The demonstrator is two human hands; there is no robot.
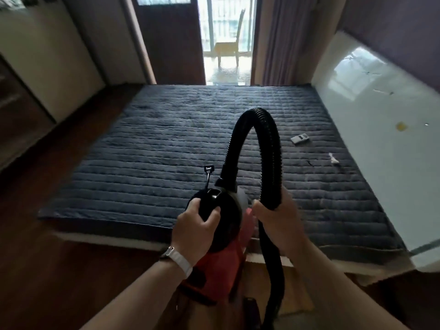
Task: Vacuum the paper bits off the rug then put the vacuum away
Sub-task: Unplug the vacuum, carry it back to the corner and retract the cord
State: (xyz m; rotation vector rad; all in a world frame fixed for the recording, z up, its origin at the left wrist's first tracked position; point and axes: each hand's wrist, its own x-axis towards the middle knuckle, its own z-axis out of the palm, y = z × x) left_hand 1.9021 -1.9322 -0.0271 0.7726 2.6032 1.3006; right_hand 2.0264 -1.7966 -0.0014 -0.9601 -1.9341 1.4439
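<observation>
**Head view.** I carry the vacuum (214, 270), red body and black top, over the near edge of the dark rug (154, 151). My left hand (197, 225) is clamped on the vacuum's black handle. My right hand (278, 217), just beside it but not touching, is wrapped round the hose (257, 129), which arches up between them. The hose's lower end drops out of view, so I cannot see the nozzle. A white paper bit (333, 159) lies on the rug's right side, with a remote control (300, 139) just beyond it. I judge the vacuuming hardly begun: that bit remains to be picked up, and storing the vacuum comes after.
</observation>
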